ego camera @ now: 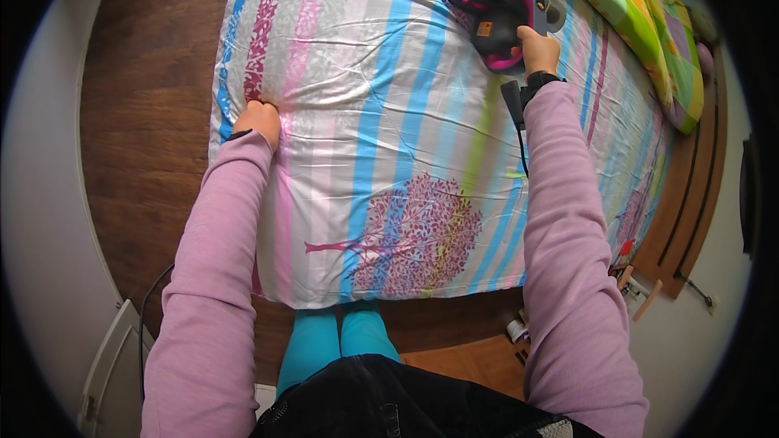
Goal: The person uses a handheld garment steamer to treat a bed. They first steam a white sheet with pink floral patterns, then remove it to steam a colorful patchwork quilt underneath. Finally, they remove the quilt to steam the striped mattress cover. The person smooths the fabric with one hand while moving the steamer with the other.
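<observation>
My right hand (540, 52) grips the handle of a dark grey and magenta handheld bed vacuum (496, 18). The vacuum rests on the far part of a striped bed sheet (328, 152) with tree prints, and a green glow shows at its far edge. A black cord with a block-like part (514, 104) hangs beside my right wrist. Near the sheet's left side, my left hand (260, 121) is curled on a fold of the fabric, its fingertips hidden. Creases run across the sheet from that hand towards the right.
A folded green and yellow quilt (651, 30) lies along the bed's far right, by a wooden headboard (688, 213). Dark wooden floor (152, 73) borders the left side. A black cable (149, 310) hangs near a white door panel (115, 371). A white roll-like object (517, 331) lies low right.
</observation>
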Motion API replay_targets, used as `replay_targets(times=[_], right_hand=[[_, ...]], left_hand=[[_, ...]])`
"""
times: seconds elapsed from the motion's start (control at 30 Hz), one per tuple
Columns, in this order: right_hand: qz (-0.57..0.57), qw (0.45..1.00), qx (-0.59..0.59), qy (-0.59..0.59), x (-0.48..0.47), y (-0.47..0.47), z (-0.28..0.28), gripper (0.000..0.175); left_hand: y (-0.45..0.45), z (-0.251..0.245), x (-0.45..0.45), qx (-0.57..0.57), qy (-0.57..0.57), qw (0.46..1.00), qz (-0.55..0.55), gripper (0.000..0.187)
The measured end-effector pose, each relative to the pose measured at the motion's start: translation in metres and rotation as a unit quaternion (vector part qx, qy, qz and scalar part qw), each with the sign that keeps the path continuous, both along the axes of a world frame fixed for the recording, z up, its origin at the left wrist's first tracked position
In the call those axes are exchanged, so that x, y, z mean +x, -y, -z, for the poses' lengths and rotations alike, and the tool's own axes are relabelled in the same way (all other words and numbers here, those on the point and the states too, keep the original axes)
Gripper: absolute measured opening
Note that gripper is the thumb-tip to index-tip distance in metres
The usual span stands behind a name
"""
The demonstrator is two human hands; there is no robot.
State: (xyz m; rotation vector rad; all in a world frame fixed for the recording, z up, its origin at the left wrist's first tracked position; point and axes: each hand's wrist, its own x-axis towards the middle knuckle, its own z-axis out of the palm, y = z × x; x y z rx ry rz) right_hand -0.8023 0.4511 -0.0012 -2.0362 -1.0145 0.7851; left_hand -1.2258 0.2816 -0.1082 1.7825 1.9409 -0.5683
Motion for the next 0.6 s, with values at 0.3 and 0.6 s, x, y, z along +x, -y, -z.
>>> replay_targets(times=[0.3, 0.6], right_hand=[[0.018, 0.998, 0.024, -0.051, -0.028, 0.064, 0.002, 0.024], [-0.012, 0.998, 0.029, -0.049, -0.064, 0.152, 0.002, 0.021]], left_hand=[[0.002, 0.013, -0.018, -0.003, 0.021, 0.995, 0.098, 0.056], [0.089, -0.057, -0.022, -0.133, 0.100, 0.983, -0.080, 0.069]])
